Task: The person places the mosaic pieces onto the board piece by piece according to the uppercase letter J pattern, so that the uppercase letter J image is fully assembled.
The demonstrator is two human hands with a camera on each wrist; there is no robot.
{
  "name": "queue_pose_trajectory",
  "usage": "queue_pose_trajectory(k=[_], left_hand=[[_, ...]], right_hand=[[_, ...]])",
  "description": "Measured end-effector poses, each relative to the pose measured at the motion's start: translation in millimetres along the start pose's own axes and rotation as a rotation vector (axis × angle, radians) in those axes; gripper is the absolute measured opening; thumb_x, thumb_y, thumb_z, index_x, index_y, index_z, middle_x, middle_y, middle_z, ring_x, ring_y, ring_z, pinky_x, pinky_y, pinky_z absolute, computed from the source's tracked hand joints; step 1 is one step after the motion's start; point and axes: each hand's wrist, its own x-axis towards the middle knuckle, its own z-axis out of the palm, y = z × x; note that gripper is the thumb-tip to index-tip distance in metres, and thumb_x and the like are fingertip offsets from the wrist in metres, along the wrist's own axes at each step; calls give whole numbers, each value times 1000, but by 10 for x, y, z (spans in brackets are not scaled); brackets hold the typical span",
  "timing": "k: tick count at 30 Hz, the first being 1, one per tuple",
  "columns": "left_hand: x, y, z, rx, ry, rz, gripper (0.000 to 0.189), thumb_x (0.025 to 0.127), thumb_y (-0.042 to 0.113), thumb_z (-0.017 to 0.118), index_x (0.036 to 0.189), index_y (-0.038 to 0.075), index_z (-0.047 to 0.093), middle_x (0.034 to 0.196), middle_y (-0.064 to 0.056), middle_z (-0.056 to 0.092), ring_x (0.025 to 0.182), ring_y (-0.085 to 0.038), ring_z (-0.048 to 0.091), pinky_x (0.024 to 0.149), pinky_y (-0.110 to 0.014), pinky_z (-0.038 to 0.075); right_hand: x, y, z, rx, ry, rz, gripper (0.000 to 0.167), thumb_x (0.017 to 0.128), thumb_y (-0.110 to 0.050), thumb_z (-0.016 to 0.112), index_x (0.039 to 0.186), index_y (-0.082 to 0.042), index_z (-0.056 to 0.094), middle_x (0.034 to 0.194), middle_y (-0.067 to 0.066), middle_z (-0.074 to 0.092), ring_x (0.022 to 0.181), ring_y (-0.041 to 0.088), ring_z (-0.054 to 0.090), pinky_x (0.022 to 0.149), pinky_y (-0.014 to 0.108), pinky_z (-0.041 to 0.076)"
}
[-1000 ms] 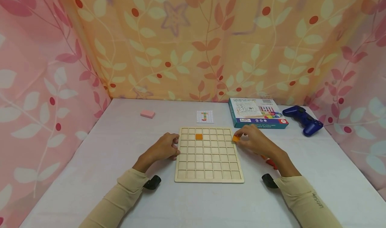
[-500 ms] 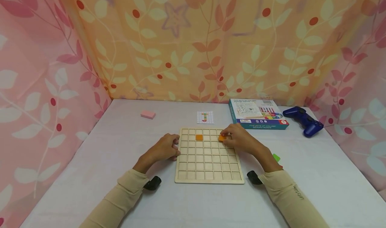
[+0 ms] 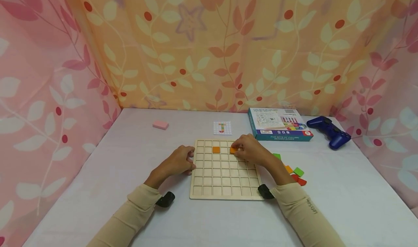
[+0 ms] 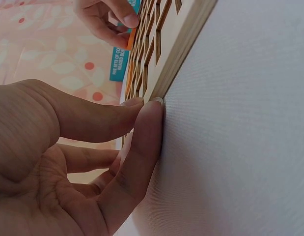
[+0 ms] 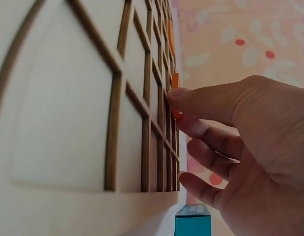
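Lying flat on the white table [image 3: 130,138], the gridded wooden board [image 3: 216,172] is gripped at its left edge by the left hand [image 3: 177,160], with the thumb and a fingertip pinched against it. Above the board's far right part, an orange tile [image 3: 233,150] is pinched between the thumb and fingers of the right hand [image 3: 250,151]; whether the tile touches the board cannot be told. A second orange tile [image 3: 216,149] is seated to its left, in the second row from the far edge. To the right of the board, loose tiles [image 3: 298,172] in green, orange and red are scattered near the right wrist [image 3: 279,172]. Beyond the far edge, a card [image 3: 222,128] is printed with a coloured figure on a grid. A pink block [image 3: 160,125] is set at far left, and at far right a teal and white box [image 3: 281,123] is seen, with a blue game controller [image 3: 329,131] just to its right. Both forearms are covered by beige sleeves [image 3: 130,210], and the table is bounded by floral cloth [image 3: 209,65].
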Motion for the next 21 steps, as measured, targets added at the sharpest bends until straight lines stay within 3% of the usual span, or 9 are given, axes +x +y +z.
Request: queue_pose_trajectory(k=[10, 21], left_hand=[[3, 6, 13, 4, 2, -14, 63, 89, -12, 75, 146, -10, 49, 121, -17, 48, 93, -21, 62, 66, -29, 66], [-3, 9, 26, 20, 16, -20, 65, 89, -11, 76, 148, -9, 49, 119, -16, 49, 93, -21, 62, 65, -28, 66]], right_hand=[[1, -42, 5, 31, 11, 94, 28, 95, -10, 78, 123, -4, 78, 109, 8, 71, 107, 27, 55, 91, 40, 49], [-24, -23, -25, 143, -26, 88, 31, 97, -6, 74, 128, -2, 74, 114, 9, 74, 105, 27, 61, 101, 47, 58]])
